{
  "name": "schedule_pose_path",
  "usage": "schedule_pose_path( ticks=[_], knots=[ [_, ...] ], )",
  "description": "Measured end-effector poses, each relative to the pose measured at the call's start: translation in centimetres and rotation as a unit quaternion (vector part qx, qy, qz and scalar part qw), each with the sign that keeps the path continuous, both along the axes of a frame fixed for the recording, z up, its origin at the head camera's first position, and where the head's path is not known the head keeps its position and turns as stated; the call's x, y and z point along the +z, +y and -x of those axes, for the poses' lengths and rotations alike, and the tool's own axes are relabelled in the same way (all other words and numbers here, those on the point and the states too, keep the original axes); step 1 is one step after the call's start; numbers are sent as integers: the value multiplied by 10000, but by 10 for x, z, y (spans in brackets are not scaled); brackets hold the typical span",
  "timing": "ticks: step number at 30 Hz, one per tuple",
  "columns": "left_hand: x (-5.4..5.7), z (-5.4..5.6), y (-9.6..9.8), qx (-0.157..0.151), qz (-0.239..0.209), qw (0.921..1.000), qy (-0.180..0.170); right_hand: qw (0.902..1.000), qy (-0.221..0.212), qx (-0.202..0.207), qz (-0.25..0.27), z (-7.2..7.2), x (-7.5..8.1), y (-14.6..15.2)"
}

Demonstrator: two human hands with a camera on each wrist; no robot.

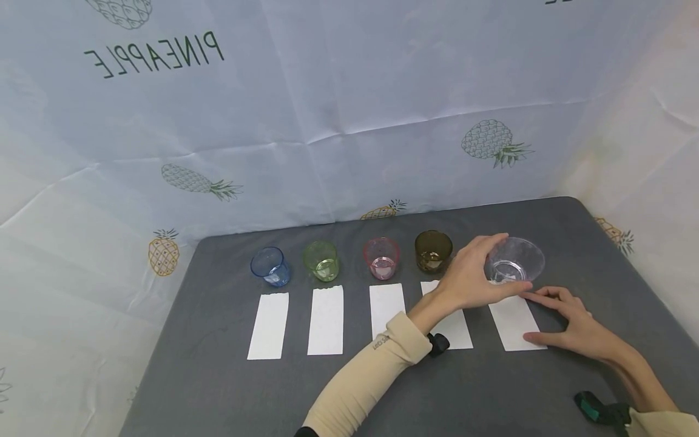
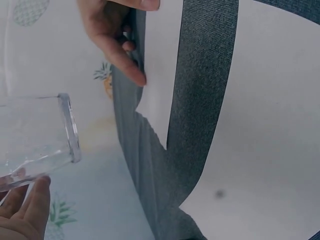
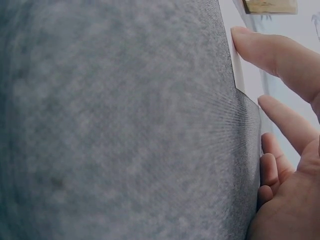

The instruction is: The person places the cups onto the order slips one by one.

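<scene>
Holding the clear cup [image 1: 519, 257] in my left hand [image 1: 471, 277], I should steady the rightmost paper strip [image 1: 512, 328] with my wide-spread right hand [image 1: 580, 331].

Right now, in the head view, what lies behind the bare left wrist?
A white, rectangular paper strip: some of its upper and lower ends show. The left wrist hides the stretch between from view.

cups [image 1: 381, 258]: 5 (one clear, four tinted) | paper strips [image 1: 326, 321]: 5 | hands [image 1: 469, 276]: 2 | table [image 1: 202, 364]: 1
</scene>
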State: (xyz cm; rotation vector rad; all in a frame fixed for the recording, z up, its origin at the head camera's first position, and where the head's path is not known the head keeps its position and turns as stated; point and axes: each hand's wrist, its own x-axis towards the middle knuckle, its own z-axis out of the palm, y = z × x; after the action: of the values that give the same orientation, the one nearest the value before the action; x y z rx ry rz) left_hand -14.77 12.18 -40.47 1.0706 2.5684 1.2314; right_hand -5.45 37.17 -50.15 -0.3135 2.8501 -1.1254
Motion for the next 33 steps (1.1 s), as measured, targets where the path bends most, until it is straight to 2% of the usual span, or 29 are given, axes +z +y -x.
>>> schedule_pose_path(
  ticks=[12, 22, 33],
  knots=[
    [-10, -7, 2, -144, 196, 9997, -68, 9982, -571, -114, -133, 1, 4, 0],
    [-21, -17, 6, -383, 513, 9978, -182, 9967, -782, -137, -180, 2, 6, 2],
    [-24, -24, 9, -483, 677, 9965, -119, 9965, -805, -166, -132, 3, 7, 0]
  ],
)
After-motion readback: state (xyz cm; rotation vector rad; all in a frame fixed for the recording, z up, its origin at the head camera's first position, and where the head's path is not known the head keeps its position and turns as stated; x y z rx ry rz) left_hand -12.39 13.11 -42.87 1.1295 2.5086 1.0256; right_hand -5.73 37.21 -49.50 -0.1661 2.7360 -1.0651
